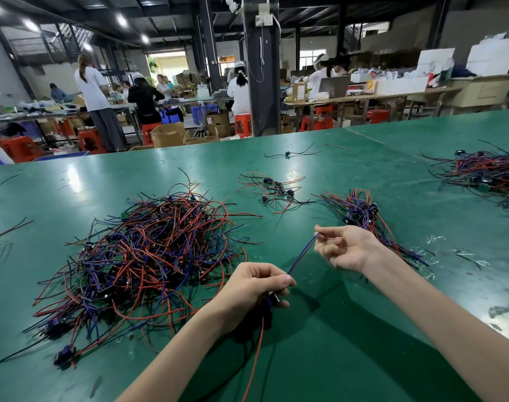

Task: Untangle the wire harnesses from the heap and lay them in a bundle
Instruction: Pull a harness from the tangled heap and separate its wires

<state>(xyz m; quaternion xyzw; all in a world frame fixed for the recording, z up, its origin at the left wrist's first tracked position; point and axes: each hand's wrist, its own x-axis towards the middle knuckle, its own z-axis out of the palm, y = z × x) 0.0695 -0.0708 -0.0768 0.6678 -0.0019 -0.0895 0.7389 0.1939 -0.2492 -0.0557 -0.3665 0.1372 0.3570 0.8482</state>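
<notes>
A tangled heap of red, blue and black wire harnesses (148, 256) lies on the green table (349, 343) at the left. My left hand (253, 285) grips one harness (302, 255) by its dark connector, with red and black wires hanging below it. My right hand (346, 248) pinches the far end of that harness's blue wire, which stretches taut between both hands. A laid bundle of harnesses (360, 213) sits just beyond my right hand.
A small loose group of harnesses (272, 190) lies past the heap, and a single one (288, 153) farther back. Another big pile (491, 175) sits at the right edge. Plastic scraps (439, 248) litter the right side. People work at benches beyond the table.
</notes>
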